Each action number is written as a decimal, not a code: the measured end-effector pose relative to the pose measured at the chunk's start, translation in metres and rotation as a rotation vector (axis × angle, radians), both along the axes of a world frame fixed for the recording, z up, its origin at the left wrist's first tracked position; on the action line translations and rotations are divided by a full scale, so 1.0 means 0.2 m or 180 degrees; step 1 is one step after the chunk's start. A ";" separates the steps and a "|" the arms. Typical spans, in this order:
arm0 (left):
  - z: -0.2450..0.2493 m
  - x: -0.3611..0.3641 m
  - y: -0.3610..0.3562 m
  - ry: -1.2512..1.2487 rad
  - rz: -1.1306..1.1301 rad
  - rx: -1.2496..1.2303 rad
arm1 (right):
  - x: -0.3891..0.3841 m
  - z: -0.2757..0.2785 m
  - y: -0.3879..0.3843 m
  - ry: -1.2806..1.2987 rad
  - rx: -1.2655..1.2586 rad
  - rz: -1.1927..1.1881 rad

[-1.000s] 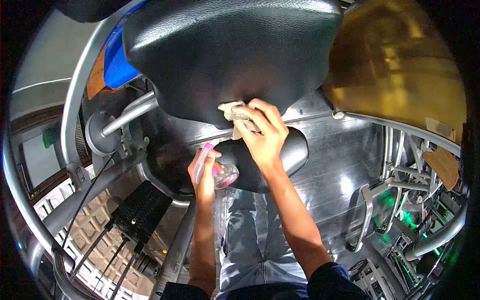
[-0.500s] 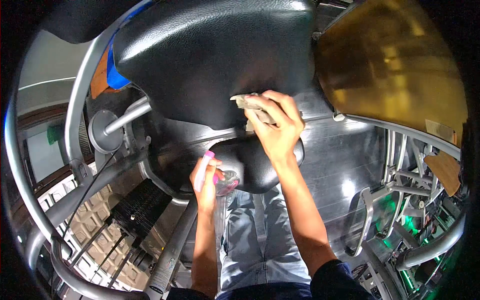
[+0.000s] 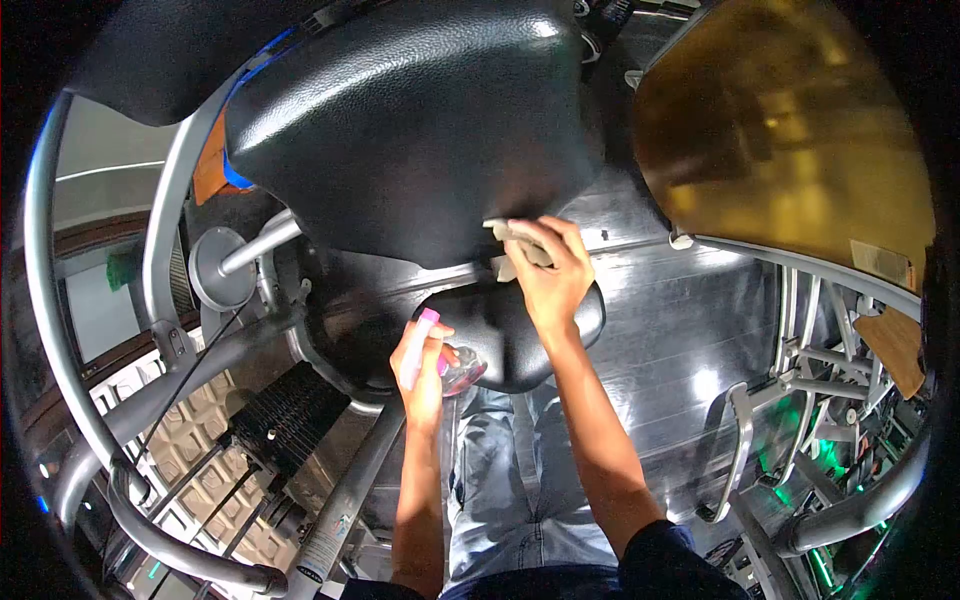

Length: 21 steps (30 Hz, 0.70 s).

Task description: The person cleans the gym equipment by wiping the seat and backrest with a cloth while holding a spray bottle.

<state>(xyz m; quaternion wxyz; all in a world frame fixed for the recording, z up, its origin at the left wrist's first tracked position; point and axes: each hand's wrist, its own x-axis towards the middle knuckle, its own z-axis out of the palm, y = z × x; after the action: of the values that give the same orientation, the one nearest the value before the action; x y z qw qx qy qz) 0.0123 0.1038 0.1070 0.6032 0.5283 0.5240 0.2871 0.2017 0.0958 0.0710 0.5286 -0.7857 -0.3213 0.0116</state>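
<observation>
Just at the lower edge of the black pad (image 3: 400,155), mid-frame: a cloth (image 3: 527,236).
The nearer right hand (image 3: 554,288) pinches it in its fingers, the pad lying up and left; lower, the left hand (image 3: 422,372) grips a spray bottle (image 3: 466,374).

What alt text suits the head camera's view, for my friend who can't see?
A person's right hand holds a pale cloth by the lower edge of a large black pad; the left hand grips a pink-topped spray bottle in front of a smaller black pad. Metal frames flank them.
</observation>
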 end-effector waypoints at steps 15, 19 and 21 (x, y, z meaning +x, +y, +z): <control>-0.01 0.09 -0.04 0.0004 -0.0093 -0.0095 | 0.13 -0.21 -0.17 0.0642 -0.0295 -0.0178; -0.02 0.12 -0.03 -0.0008 -0.0111 -0.0101 | 0.24 0.02 -0.13 0.0303 0.0088 0.0004; -0.04 0.14 -0.03 0.0019 -0.0126 -0.0096 | 0.24 0.10 -0.09 0.0105 0.0397 0.0116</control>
<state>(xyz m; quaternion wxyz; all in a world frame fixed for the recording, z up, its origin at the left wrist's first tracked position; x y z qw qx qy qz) 0.0404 0.0977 0.0997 0.6151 0.5302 0.5196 0.2656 0.2493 0.0788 0.0913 0.5815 -0.7449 -0.3269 0.0141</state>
